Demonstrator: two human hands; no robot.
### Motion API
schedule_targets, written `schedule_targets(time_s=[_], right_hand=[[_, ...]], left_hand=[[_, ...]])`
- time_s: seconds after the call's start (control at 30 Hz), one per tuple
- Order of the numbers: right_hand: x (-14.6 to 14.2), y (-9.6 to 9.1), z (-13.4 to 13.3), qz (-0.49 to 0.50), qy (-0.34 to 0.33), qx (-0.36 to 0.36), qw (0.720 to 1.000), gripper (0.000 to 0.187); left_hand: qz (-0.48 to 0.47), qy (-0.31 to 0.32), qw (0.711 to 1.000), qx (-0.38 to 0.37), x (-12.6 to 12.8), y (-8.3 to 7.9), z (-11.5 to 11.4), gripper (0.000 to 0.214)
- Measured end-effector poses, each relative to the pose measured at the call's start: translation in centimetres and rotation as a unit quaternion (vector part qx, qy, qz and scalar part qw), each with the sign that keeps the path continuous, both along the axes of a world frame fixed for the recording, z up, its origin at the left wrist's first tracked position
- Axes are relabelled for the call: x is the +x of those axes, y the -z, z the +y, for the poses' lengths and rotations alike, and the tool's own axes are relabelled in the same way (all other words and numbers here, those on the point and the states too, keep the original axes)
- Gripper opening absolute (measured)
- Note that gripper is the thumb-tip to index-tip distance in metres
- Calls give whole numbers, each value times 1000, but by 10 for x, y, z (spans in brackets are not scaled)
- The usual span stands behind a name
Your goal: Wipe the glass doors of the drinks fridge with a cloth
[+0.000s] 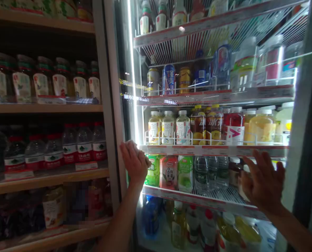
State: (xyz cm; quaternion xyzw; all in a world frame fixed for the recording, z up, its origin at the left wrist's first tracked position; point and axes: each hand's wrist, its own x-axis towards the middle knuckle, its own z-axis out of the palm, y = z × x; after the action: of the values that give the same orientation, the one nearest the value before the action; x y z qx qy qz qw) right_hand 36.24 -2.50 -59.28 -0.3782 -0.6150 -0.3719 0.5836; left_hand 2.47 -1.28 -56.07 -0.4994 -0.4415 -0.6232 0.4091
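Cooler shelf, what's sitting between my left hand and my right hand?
In the head view, between the left hand and right hand stand a green bottle, a pink-labelled bottle, a green-and-white bottle and clear water bottles.

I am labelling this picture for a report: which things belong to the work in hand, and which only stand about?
In hand: left hand pressing a pale cloth against the fridge door; right hand, fingers spread, by the same door.
Standing about: drink bottles inside the fridge; cans above them; water bottles on the wooden shelves.
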Motion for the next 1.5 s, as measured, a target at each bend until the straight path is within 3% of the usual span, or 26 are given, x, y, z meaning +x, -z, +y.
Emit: schedule_targets(time_s=[0.07,0.17,0.23,0.4,0.5,0.6,0.7,0.8,0.93,1.0,1.1,1.17,1.23,1.33,1.4,1.5], right_hand=[[-2,0,0,7,3,-4,1000,60],[-2,0,-1,6,0,-5,1000,60],[0,0,-1,0,-3,-5,1000,59],[1,-1,1,-39,34,24,998,59],[-14,-10,-1,-98,43,56,993,62],[-36,-27,-6,-102,15,24,994,60],[-47,-42,-6,-94,18,13,995,61],[-46,-44,0,-98,34,6,995,64],[-43,-39,5,-101,54,4,993,66],[-43,-37,6,-104,59,2,993,67],[-43,-37,5,-115,65,-1,991,68],[-44,-38,5,-117,72,2,991,69],[-44,-38,5,-112,70,7,991,70],[-43,-38,5,-105,56,8,993,67],[-42,-38,5,-106,50,5,993,67],[-40,-38,5,-122,53,0,991,68]], left_hand=[[15,18,1000,-1,3,4,1,58],[181,59,982,0,31,7,2,57],[233,55,971,6,33,6,2,55],[63,-1,998,3,4,2,0,59],[164,30,986,2,36,-2,2,60],[238,50,970,7,62,-8,3,57],[174,35,984,9,48,-15,3,57],[86,21,996,13,42,-16,2,60],[234,46,971,5,72,-11,2,59],[252,46,967,10,66,-12,2,55],[80,18,996,20,27,-17,3,54],[-5,4,1000,19,12,-19,4,56],[43,13,999,21,21,-18,5,57],[232,46,971,8,52,-19,6,56],[265,48,963,5,53,-26,6,53],[89,12,996,14,27,-39,4,52]])
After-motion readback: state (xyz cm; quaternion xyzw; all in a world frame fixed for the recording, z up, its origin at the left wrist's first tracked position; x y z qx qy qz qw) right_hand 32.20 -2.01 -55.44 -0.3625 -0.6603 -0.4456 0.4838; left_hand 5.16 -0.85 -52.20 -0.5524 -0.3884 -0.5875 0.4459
